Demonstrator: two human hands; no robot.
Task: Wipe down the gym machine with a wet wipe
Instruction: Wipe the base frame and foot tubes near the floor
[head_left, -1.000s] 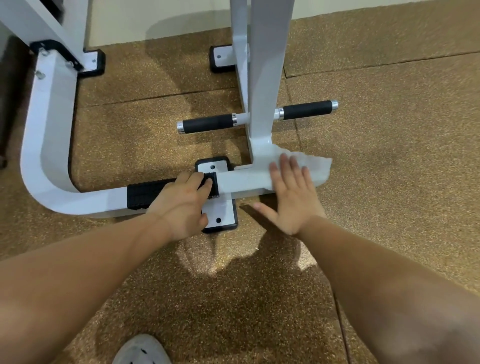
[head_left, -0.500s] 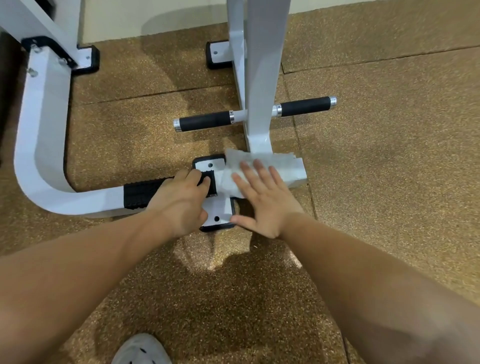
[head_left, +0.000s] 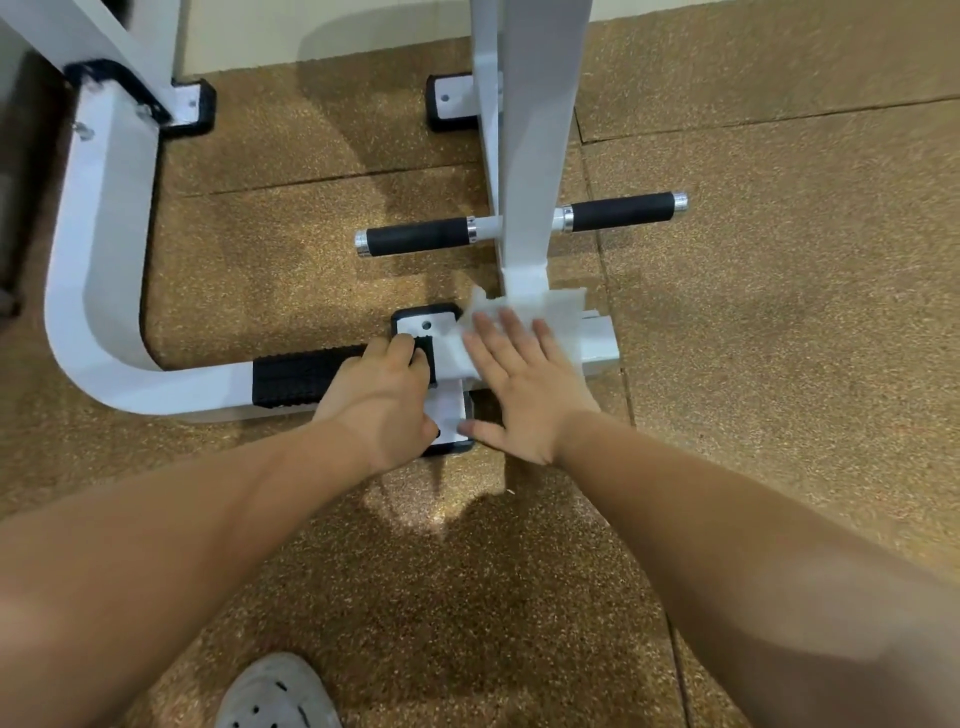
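The white gym machine frame (head_left: 98, 291) curves along the floor to a low bar with a black ribbed pad (head_left: 301, 382). My left hand (head_left: 384, 400) grips that bar at the right end of the pad. A white wet wipe (head_left: 545, 317) lies spread on the bar's right part, at the foot of the upright post (head_left: 530, 156). My right hand (head_left: 519, 384) lies flat with fingers spread, pressing the wipe onto the bar. Most of the wipe shows beyond my fingertips.
A crossbar with two black foam handles (head_left: 415, 236) sticks out of the post just behind the wipe. A black-edged foot plate (head_left: 426, 322) sits under the bar. The floor is brown speckled rubber matting (head_left: 779, 364). My grey shoe (head_left: 275, 696) shows at the bottom.
My right hand slid the wipe left along the bar from its right end toward the foot plate, then slightly back right. My left hand kept its grip on the bar.
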